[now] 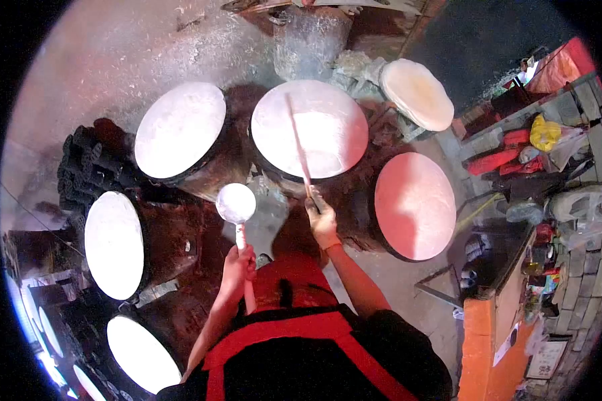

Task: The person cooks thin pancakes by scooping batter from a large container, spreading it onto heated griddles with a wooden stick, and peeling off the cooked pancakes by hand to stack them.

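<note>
My left hand (237, 271) is closed around the handle of a ladle (235, 203). The ladle's round bowl looks full of something white. In my right hand (322, 217) is a long thin stick (297, 137), gripped near its lower end. It reaches over the round, pale top of the middle griddle (341, 127); whether it touches the surface, I cannot tell. A paler, wide patch shows on that griddle right of the stick.
More round griddles stand around me: upper left (180, 130), left (114, 247), lower left (144, 354) and right (415, 207). Round flatbreads (418, 93) are stacked at the upper right. Black briquettes (87, 164) are piled left. An orange-sided counter (478, 347) stands right.
</note>
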`<action>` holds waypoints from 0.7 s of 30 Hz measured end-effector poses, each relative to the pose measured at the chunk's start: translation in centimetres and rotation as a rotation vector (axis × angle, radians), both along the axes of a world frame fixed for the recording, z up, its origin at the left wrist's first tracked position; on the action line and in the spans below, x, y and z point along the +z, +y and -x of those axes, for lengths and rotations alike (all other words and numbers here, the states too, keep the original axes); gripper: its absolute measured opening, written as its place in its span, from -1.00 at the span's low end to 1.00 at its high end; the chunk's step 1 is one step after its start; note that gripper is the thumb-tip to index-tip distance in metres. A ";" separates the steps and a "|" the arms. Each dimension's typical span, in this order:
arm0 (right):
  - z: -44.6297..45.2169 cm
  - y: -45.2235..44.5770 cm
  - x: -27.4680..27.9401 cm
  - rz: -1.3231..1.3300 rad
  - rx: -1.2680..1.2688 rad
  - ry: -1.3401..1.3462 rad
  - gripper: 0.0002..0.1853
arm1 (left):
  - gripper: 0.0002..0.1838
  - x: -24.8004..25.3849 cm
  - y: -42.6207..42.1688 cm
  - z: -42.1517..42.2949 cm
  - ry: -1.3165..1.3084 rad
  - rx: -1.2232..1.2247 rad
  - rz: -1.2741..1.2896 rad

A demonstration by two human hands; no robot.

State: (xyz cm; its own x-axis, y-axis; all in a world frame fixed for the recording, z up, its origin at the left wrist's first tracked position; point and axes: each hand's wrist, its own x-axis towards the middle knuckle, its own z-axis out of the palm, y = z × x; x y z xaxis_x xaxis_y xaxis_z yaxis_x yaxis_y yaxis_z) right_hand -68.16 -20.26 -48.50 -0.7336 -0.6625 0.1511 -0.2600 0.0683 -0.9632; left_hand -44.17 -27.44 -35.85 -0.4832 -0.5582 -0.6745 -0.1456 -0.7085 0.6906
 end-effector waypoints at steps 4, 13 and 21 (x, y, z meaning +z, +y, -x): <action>4.7 -0.8 1.1 0.509 -0.154 -0.692 -0.67 | -0.85 -0.4 -0.8 -0.5 0.004 -0.071 -0.009; -2.0 8.3 4.6 -0.386 0.089 -0.060 -0.57 | -0.84 -3.2 -8.1 3.5 0.088 -0.252 0.179; -6.8 5.9 5.5 -0.055 -0.346 -0.125 -0.57 | -0.92 -5.4 -13.7 16.6 0.013 -0.328 0.544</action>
